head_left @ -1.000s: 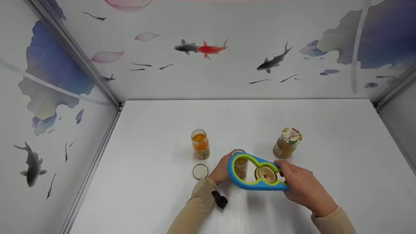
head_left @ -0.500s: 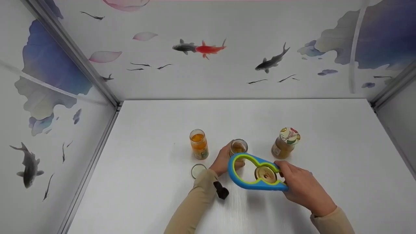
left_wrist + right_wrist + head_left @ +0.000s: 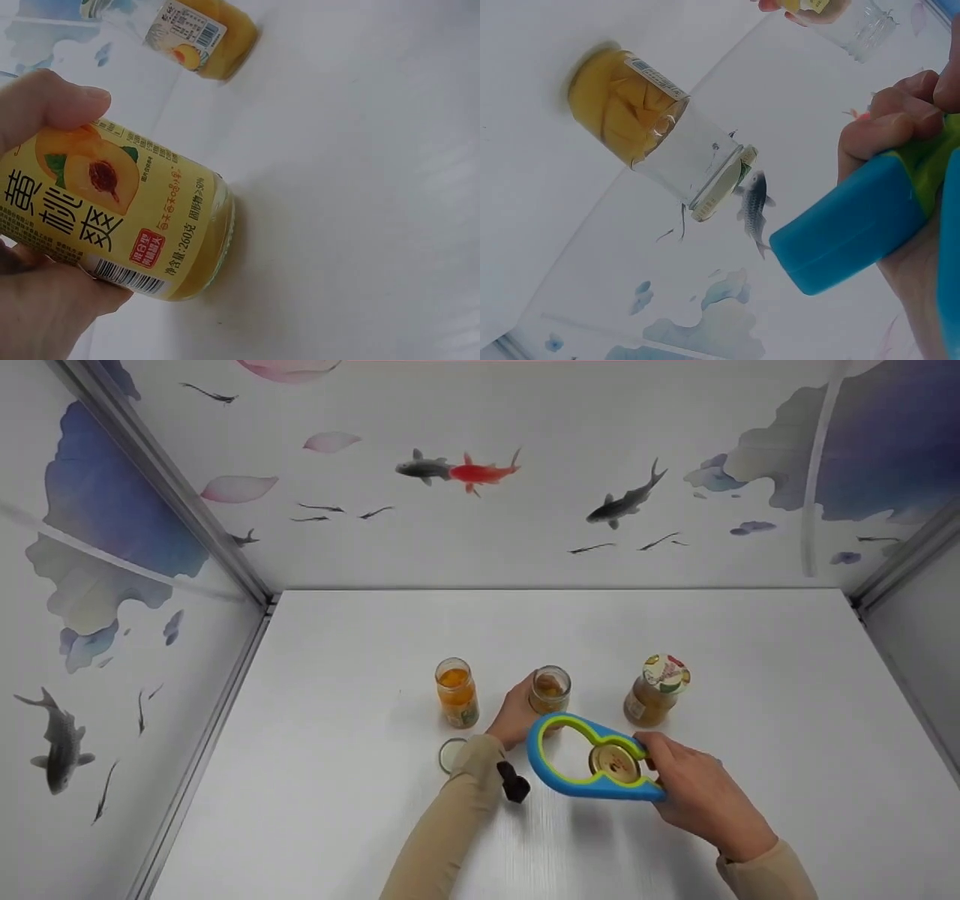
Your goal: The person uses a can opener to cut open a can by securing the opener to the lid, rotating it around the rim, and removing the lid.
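My left hand (image 3: 516,715) grips an uncapped glass jar of yellow peaches (image 3: 550,690) near the table's middle. In the left wrist view its yellow label (image 3: 112,202) faces the camera, with thumb and fingers around the jar. My right hand (image 3: 705,791) holds a blue and green jar opener (image 3: 600,790) by its handles, above the table. A gold metal lid (image 3: 616,765) sits in the opener's smaller ring. From the head, the opener's loop overlaps the lower part of the held jar. The right wrist view shows the opener's blue handle (image 3: 855,225) close up.
Left of the held jar stands an uncapped jar of orange fruit (image 3: 457,695). A loose lid (image 3: 450,754) lies in front of it, partly hidden by the left sleeve. A capped jar (image 3: 655,697) stands at the right. Printed walls (image 3: 480,547) border the white table (image 3: 337,660).
My left hand has moved the uncapped jar forward, away from me, out from behind the opener's loop. The right hand, opener and gold lid have stayed nearly still.
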A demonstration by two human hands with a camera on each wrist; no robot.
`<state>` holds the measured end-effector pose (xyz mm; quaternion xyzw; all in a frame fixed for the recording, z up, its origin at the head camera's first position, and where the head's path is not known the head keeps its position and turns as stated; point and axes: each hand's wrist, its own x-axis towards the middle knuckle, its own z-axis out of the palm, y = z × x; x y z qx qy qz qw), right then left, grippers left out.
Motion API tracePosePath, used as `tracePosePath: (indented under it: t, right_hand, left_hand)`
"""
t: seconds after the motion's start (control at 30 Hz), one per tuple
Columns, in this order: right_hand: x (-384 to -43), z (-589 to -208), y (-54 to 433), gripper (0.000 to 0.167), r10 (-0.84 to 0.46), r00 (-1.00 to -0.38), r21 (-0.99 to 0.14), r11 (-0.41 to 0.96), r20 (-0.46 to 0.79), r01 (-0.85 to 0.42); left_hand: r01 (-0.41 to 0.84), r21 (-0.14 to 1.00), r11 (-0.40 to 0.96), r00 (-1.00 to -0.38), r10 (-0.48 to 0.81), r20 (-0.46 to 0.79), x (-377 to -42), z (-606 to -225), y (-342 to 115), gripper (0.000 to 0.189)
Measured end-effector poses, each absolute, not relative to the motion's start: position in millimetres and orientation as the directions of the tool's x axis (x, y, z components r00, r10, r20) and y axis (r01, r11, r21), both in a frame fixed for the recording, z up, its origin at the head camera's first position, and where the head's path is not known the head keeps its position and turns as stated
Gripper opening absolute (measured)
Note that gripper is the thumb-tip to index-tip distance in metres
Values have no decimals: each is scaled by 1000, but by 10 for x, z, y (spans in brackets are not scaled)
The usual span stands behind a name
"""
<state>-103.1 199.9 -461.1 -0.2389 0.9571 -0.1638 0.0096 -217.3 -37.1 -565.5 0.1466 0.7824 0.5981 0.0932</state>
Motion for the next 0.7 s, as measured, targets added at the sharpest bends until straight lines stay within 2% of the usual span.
tracePosePath:
  t: [0.43,0.7]
  right_hand:
    - [-1036,-4619,1999,62,-441,-897,-335,841,28,-424]
    - [-1023,-4664,2005,64,-471,-877,-310,823,99,-477]
  left_hand:
    - [9,955,295,-967,245,-67,-2283,-5661,-395,76]
    - [10,939,343,-967,242,-78,-2372,-5646,-430,76]
